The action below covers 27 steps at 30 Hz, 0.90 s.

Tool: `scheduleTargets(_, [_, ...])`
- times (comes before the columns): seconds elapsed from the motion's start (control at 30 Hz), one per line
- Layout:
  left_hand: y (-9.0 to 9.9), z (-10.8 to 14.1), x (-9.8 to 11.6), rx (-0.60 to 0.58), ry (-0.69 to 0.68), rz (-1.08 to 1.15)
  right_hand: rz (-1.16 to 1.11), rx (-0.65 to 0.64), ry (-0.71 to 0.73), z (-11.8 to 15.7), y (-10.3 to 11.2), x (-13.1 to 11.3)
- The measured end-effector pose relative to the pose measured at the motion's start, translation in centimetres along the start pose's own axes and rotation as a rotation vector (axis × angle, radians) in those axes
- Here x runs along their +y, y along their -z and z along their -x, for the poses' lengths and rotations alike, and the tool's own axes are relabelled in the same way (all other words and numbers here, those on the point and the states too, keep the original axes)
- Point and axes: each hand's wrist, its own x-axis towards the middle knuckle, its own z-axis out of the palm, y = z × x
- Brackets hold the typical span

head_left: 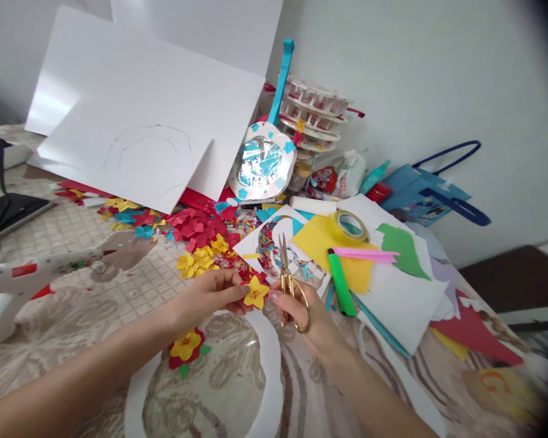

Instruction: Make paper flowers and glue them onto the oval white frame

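Observation:
My left hand [219, 292] pinches a red-and-yellow paper flower [256, 293] by its left side. Gold-handled scissors [285, 267] are held in my right hand [305, 313], blades pointing up and away, with my fingertips at the flower's right edge. Below both hands lies a white paper ring [270, 365] with a clear sheet across its middle. Another red-and-yellow flower [186, 347] with green leaves rests at the ring's upper left, under my left forearm.
Loose red paper flowers [196, 226] and yellow ones [198, 261] are heaped ahead. A white glue gun [4, 292] lies at the left. To the right are yellow tape [349, 226], a green marker [341, 285] and coloured paper. White boards [132, 134] lean behind.

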Motion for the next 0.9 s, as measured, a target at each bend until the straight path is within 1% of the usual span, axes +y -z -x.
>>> scheduleTargets(0.1, [0.0, 0.0, -0.1, -0.020, -0.001, -0.013, -0.076, -0.012, 0.015, -0.3, -0.3, 0.2])
scheduleTargets(0.23, [0.0, 0.0, -0.2, -0.081, 0.036, -0.056, -0.150, -0.042, 0.044, -0.5, -0.2, 0.5])
scheduleTargets(0.37, [-0.1, -0.1, -0.4, -0.134, 0.055, -0.086, -0.156, -0.067, 0.059, -0.7, -0.1, 0.8])
scheduleTargets(0.43, [-0.1, -0.1, -0.4, -0.134, 0.052, -0.102, -0.133, -0.057, 0.068, -0.6, -0.2, 0.8])
scheduleTargets(0.53, [0.0, -0.2, -0.5, -0.085, 0.029, -0.114, -0.102, -0.041, 0.061, -0.4, -0.5, 0.9])
scheduleTargets(0.63, [0.0, -0.3, -0.5, -0.053, 0.005, -0.103, -0.113, -0.054, 0.030, -0.2, -0.8, 1.1])
scheduleTargets(0.9, [-0.2, 0.0, -0.3, -0.111, 0.036, -0.122, -0.078, -0.077, 0.065, -0.1, -0.6, 1.6])
